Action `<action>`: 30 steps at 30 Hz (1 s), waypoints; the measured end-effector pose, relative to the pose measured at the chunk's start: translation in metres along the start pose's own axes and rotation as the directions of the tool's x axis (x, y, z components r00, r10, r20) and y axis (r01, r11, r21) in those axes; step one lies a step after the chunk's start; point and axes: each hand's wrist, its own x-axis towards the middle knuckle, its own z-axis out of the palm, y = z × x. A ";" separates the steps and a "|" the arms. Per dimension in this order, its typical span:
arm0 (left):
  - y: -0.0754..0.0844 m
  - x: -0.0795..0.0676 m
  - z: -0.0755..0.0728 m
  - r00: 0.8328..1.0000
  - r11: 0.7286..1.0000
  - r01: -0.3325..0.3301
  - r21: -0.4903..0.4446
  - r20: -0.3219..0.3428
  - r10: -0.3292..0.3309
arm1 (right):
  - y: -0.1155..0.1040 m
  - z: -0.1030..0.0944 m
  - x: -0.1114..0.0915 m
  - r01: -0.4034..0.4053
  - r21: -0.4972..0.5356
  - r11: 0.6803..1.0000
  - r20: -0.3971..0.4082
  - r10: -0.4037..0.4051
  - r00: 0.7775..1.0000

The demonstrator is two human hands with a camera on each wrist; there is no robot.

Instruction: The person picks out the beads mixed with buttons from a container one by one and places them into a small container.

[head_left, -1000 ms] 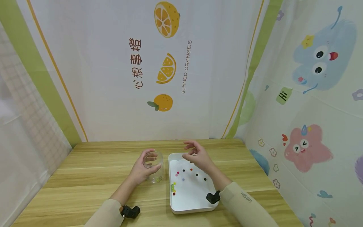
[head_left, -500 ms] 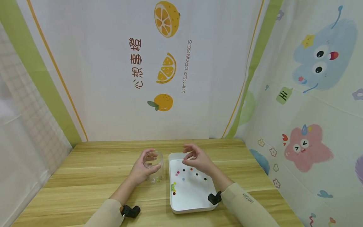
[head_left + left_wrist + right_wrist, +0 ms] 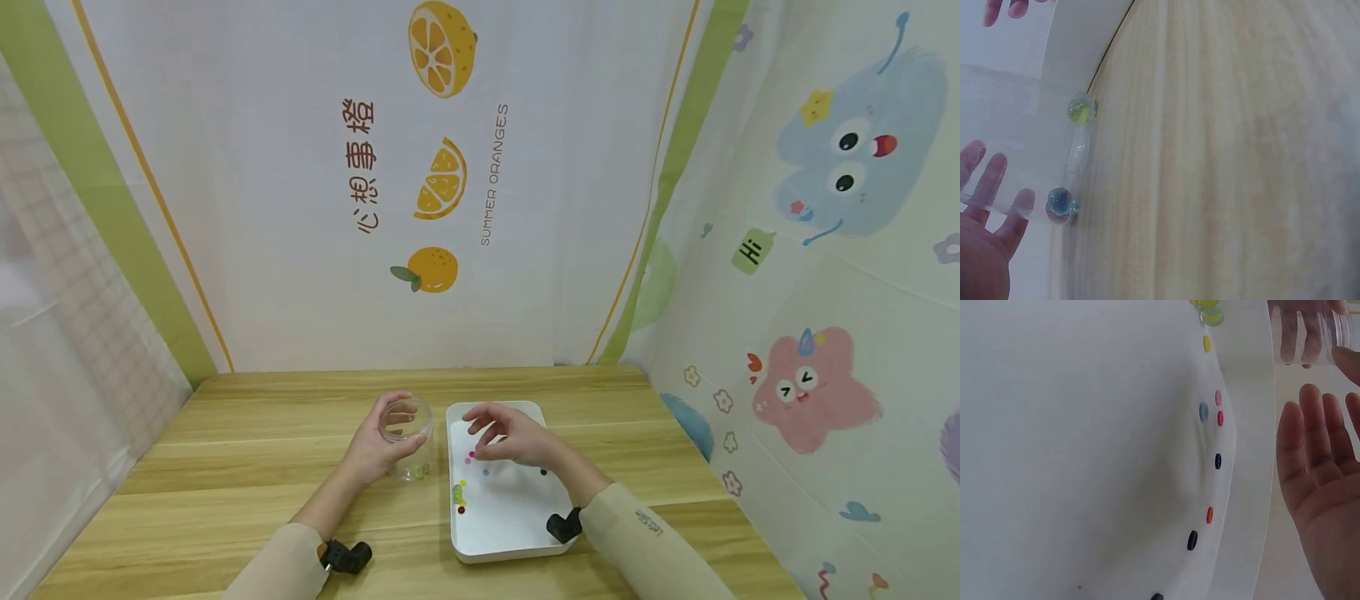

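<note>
My left hand [image 3: 377,446] grips a clear plastic jar [image 3: 422,454], its mouth tilted up, at the left of the white tray [image 3: 517,557]. In the left wrist view a yellow-green glass marble [image 3: 1081,110] and a blue marble [image 3: 1060,200] lie at the jar's bottom. My right hand [image 3: 517,437] hovers over the tray's far half, fingers loosely bent, with nothing seen between them in the right wrist view. Under and near it lie small buttons: a light blue button [image 3: 1204,412], a red-pink button [image 3: 1220,418], an orange button [image 3: 1209,515] and several dark ones.
Green glass marbles [image 3: 457,493] sit along the tray's left wall, beside a yellow button [image 3: 1207,343] and a dark red disc [image 3: 461,510]. The tray stands on a wood-grain table [image 3: 247,467]. A printed curtain [image 3: 300,317] hangs behind the table.
My right hand has moved left and nearer over the tray from its far end, now covering some of the buttons. The left hand and the jar have stayed in place.
</note>
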 end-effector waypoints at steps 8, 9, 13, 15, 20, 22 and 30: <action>0.001 0.000 0.001 1.000 1.000 -0.001 0.008 0.006 0.001 | 0.000 0.007 0.002 -0.037 0.000 0.999 0.045 0.037 0.998; 0.001 0.000 0.001 1.000 1.000 -0.002 0.007 0.005 0.002 | -0.001 0.008 0.003 -0.046 -0.002 0.999 0.049 0.046 0.998; 0.001 -0.001 0.001 1.000 1.000 -0.004 0.002 0.006 0.004 | -0.001 0.011 0.004 -0.075 -0.040 0.996 0.079 0.078 0.994; 0.001 -0.001 0.000 1.000 1.000 -0.004 -0.001 0.005 0.004 | -0.001 0.012 0.005 -0.089 -0.058 0.994 0.096 0.094 0.991; 0.000 0.000 0.000 1.000 1.000 -0.010 -0.002 0.006 0.010 | 0.000 0.017 0.008 -0.112 -0.079 0.991 0.142 0.122 0.982; 0.000 0.000 0.000 1.000 1.000 -0.014 0.000 0.006 0.014 | 0.001 0.019 0.009 -0.119 -0.091 0.989 0.158 0.132 0.979; -0.001 0.000 0.001 1.000 1.000 -0.011 0.001 0.001 0.011 | 0.006 0.027 0.013 -0.164 -0.185 0.969 0.191 0.199 0.961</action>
